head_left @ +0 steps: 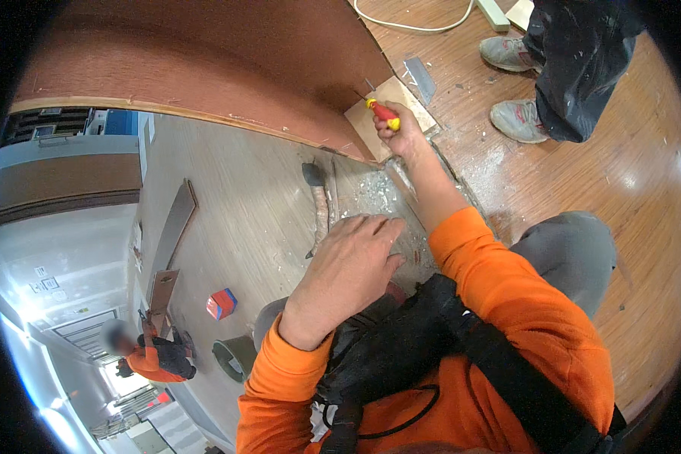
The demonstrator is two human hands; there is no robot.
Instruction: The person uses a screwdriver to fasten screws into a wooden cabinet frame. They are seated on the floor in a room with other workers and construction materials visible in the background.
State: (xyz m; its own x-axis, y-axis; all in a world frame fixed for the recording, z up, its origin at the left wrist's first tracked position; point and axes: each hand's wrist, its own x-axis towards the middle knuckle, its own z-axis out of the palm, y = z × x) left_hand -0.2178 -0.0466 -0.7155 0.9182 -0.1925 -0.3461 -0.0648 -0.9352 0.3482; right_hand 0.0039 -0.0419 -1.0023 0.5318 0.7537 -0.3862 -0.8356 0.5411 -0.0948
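In my right hand is a screwdriver with a red and yellow handle. Its thin shaft points up and left, by the lower end of a large reddish-brown wood panel. Under the screwdriver, a pale square wood piece adjoins the panel. My left hand hovers palm down with fingers stretched out, holding nothing. Just beyond it, on the floor, lies a hammer-like tool with a black head and a wrapped handle. Whether the screwdriver tip touches anything is unclear.
Debris is scattered along the joint between grey and brown flooring. A person's shoes stand at upper right, near a grey flat piece and white cable. At left are a red-blue box, a dark bucket and another person.
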